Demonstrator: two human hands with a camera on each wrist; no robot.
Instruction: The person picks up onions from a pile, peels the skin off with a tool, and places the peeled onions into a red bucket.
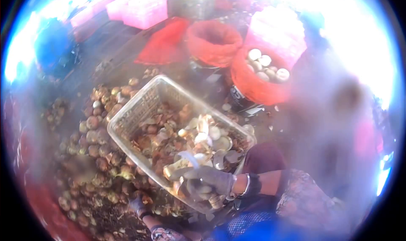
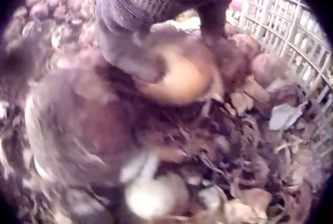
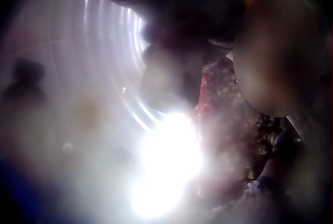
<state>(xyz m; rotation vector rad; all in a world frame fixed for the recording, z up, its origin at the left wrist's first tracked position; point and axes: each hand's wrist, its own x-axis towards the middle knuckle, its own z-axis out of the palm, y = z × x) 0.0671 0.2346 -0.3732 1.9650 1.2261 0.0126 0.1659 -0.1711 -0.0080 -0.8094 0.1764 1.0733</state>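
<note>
My left hand (image 1: 137,205), in a grey glove (image 2: 138,5), curls its fingers round a brown-skinned onion (image 2: 182,78) low over the heap beside the basket. Over the near edge of the plastic basket (image 1: 139,163), my gloved right hand (image 1: 205,182) has its fingers curled; a pale piece shows at its fingertips, and what it grips cannot be made out fully. Peeled white onions (image 1: 215,133) and loose skins (image 1: 158,150) lie in the basket. The right wrist view is blurred and glaring, with a dark gloved shape (image 3: 182,31) at its top.
Unpeeled onions (image 1: 93,137) are heaped left of the basket. Beyond it stand a red-lined bucket (image 1: 264,87) holding white onions and another red-lined bucket (image 1: 211,51). Pink crates (image 1: 144,13) are at the back. Skins (image 2: 208,156) litter the ground.
</note>
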